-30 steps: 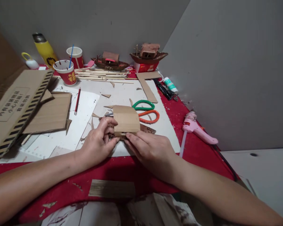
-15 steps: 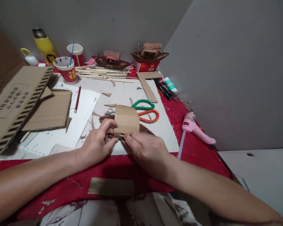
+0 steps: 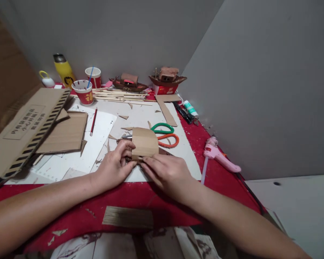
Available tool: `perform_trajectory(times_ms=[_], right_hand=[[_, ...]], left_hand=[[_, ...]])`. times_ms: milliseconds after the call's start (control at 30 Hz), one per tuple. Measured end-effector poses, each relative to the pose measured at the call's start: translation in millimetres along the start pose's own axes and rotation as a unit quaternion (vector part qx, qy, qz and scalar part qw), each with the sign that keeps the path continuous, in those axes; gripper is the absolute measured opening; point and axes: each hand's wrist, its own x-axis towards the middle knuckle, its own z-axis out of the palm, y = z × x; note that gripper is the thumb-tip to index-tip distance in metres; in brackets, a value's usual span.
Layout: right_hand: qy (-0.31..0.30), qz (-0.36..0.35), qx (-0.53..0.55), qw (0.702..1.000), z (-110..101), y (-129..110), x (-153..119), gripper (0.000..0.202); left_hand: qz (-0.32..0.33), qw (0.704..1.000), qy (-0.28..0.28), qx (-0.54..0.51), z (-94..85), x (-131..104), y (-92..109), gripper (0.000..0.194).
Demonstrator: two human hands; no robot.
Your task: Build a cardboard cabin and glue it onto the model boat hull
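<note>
A curved piece of tan cardboard (image 3: 145, 142) arches over a brown cardboard boat hull (image 3: 164, 152), which is mostly hidden under it. My left hand (image 3: 116, 162) is closed on the left edge of the curved piece, thumb low near the hull. The fingers of my right hand (image 3: 167, 172) are pressed together at its lower front edge. Behind it lie scissors with one green handle (image 3: 162, 128) and one orange handle (image 3: 169, 140), their blades partly covered by the curved piece.
Large printed cardboard (image 3: 29, 122) lies left, near a pencil (image 3: 94, 121). Cups (image 3: 83, 94), wooden sticks (image 3: 118, 95) and two finished boats (image 3: 129, 82) stand behind. A pink glue gun (image 3: 221, 158) lies right. A corrugated strip (image 3: 127, 217) is in front.
The camera view has tilted slightly, so the background sits lower in the picture. Both hands keep about the same hold on the curved cardboard, with small finger shifts.
</note>
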Motion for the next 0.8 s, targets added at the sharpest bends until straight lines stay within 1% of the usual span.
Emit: perform_trajectory(times_ms=[67, 133, 200, 233, 300, 367, 433, 533, 600, 633, 667, 700, 800], right_hand=[[0.051, 0.040, 0.095, 0.993, -12, 8, 2, 0.009], [0.109, 0.097, 0.170, 0.975, -22, 17, 4, 0.007], [0.135, 0.158, 0.184, 0.961, -28, 26, 6, 0.007], [0.128, 0.185, 0.185, 0.957, -28, 30, 6, 0.007], [0.081, 0.222, 0.201, 0.951, -26, 37, 6, 0.009], [0.020, 0.240, 0.231, 0.943, -22, 41, 5, 0.015], [-0.016, 0.244, 0.248, 0.937, -19, 41, 3, 0.019], [-0.012, 0.241, 0.261, 0.935, -18, 38, 3, 0.021], [-0.005, 0.252, 0.302, 0.919, -19, 34, 6, 0.019], [-0.005, 0.264, 0.338, 0.904, -20, 31, 8, 0.019], [-0.010, 0.281, 0.384, 0.879, -21, 28, 10, 0.019], [-0.017, 0.302, 0.439, 0.846, -22, 26, 11, 0.020], [-0.051, 0.373, 0.585, 0.718, -21, 18, 14, 0.028]], left_hand=[[-0.005, 0.998, 0.002, -0.063, -1.9, 2, 2, 0.033], [-0.028, 0.990, 0.006, -0.139, -4.1, 5, 3, 0.032], [-0.066, 0.976, 0.011, -0.205, -5.8, 7, 5, 0.031], [-0.083, 0.970, 0.014, -0.228, -6.4, 8, 5, 0.032], [-0.104, 0.962, 0.022, -0.252, -7.2, 9, 7, 0.033], [-0.112, 0.959, 0.022, -0.260, -7.9, 10, 10, 0.034], [-0.121, 0.957, 0.019, -0.265, -9.2, 10, 13, 0.034], [-0.122, 0.956, 0.023, -0.265, -12.3, 10, 17, 0.034], [-0.110, 0.958, 0.033, -0.264, -14.8, 9, 20, 0.035], [-0.101, 0.958, 0.037, -0.264, -15.8, 8, 22, 0.036], [-0.093, 0.959, 0.039, -0.266, -16.7, 7, 24, 0.036], [-0.087, 0.959, 0.041, -0.268, -17.5, 6, 27, 0.037], [-0.083, 0.954, 0.042, -0.286, -18.7, 3, 35, 0.039]])
